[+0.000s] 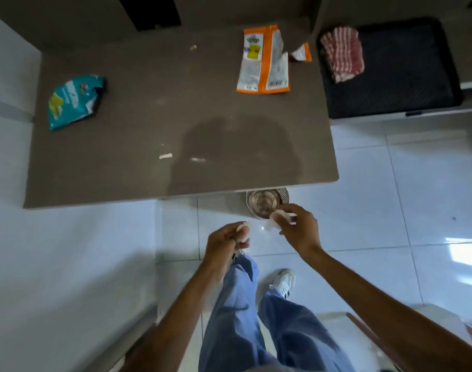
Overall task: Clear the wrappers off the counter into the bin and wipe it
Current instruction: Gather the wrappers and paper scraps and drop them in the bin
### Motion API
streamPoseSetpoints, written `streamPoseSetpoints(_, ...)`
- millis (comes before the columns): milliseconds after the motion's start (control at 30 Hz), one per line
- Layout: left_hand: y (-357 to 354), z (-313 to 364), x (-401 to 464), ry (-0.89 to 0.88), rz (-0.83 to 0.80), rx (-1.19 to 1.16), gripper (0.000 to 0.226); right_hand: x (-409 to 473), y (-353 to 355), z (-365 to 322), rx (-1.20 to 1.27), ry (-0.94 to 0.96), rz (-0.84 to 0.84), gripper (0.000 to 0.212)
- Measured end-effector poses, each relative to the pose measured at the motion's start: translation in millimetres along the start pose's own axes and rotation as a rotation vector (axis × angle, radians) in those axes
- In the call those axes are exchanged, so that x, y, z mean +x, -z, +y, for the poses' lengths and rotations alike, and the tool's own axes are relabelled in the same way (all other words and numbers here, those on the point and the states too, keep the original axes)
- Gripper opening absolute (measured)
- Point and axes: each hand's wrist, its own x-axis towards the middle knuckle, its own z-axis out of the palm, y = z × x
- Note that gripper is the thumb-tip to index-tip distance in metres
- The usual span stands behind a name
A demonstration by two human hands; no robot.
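Both hands hang off the counter's (176, 124) near edge, over a metal bin (265, 204): left hand (225, 241) and right hand (296, 226) each have fingers closed on pale scraps. I judge binning underway; next, 2 wrappers remain, the teal wrapper (75, 100) by the left edge and the orange wrapper (263, 60) toward the far right corner.

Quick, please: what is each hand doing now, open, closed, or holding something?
Left hand: closed on a small white scrap.
Right hand: fingers pinching a white scrap above the bin.
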Motion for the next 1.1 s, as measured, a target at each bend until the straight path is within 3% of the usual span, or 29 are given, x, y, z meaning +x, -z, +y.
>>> streamPoseSetpoints(100, -28.0, -46.5, 64.7, 0.176, 0.081, -0.057, 0.008, 53.4, -29.4, 71.5, 0.256, -0.425, 0.107, 0.027)
streamPoseSetpoints(200, -57.1, -80.6, 172.6, 0.263, 0.143, -0.097, 0.010, 131.8, -72.2, 130.0, 0.454, -0.638, 0.158, 0.035)
streamPoseSetpoints(267, -70.5, -94.6, 243.8, 0.256, 0.126, -0.005, 0.004, 179.3, -99.2, 161.3, 0.507, -0.658, 0.187, 0.037)
streamPoseSetpoints(367, -81.1, -108.6, 323.4, 0.209, 0.066, 0.145, 0.036, 231.4, -130.0, 194.1, 0.549, -0.631, 0.126, 0.053)
streamPoseSetpoints(467, -82.4, -101.8, 340.5, 0.213, 0.017, 0.162, 0.036, 245.9, -134.1, 197.5, 0.557, -0.648, 0.086, 0.048)
streamPoseSetpoints(533, -78.3, -92.2, 316.6, 0.206, 0.064, 0.231, 0.034, 224.7, -123.5, 182.6, 0.414, -0.610, 0.074, 0.038)
streamPoseSetpoints(633, -65.4, -75.5, 232.4, 0.016, 0.147, 0.556, 0.032, 154.5, -101.7, 142.6, -0.033, -0.356, 0.029, 0.032)
streamPoseSetpoints(733, -52.1, -56.3, 117.3, -0.314, 0.182, 0.757, 0.034, 60.5, -74.3, 90.5, -0.379, 0.106, -0.021, 0.034)
streamPoseSetpoints(833, -35.7, -35.2, 24.0, -0.740, 0.300, 0.959, 0.027, -9.2, -49.6, 40.4, -0.568, 0.689, 0.030, 0.034)
streamPoseSetpoints(900, -20.7, -10.2, -13.9, -0.996, 0.396, 1.021, 0.025, -29.5, -35.7, -0.6, -0.559, 1.008, 0.105, 0.033)
streamPoseSetpoints(1000, 4.0, 47.7, -28.1, -1.191, 0.544, 1.047, 0.040, -14.7, -28.1, -67.7, -0.559, 1.226, 0.210, 0.040)
streamPoseSetpoints(1100, 32.3, 124.9, -14.3, -1.158, 0.668, 1.140, 0.055, 29.8, -32.4, -151.1, -0.737, 1.176, 0.311, 0.053)
